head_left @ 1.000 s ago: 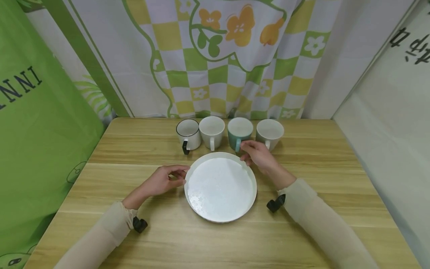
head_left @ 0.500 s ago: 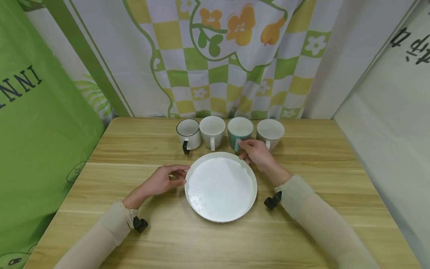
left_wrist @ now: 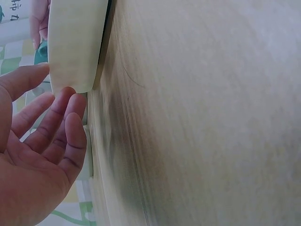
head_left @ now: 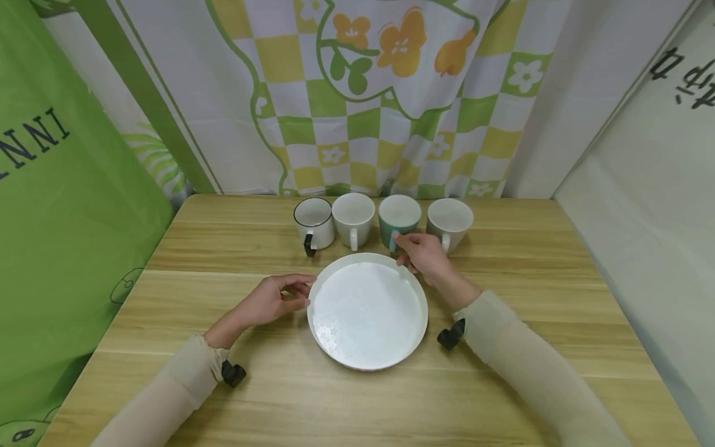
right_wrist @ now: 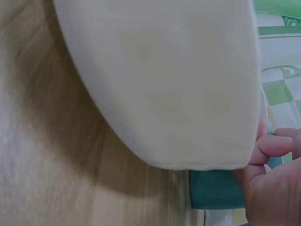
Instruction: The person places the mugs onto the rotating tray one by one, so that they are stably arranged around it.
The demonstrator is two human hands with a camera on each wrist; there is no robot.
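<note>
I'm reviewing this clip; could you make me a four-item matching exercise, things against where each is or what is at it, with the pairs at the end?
1. Black-rimmed mug
2. Teal mug
3. Tray
4. Left hand

A. Lying flat on the table, in front of the mug row
B. At the tray's left edge
C. At the left end of the mug row
D. Right hand at its handle

Pairs: 1-C, 2-D, 3-A, 4-B

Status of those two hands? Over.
Right-hand grip holding teal mug by its handle; left-hand grip touching white tray. Mug upright. Tray close in front, possibly in the way.
</note>
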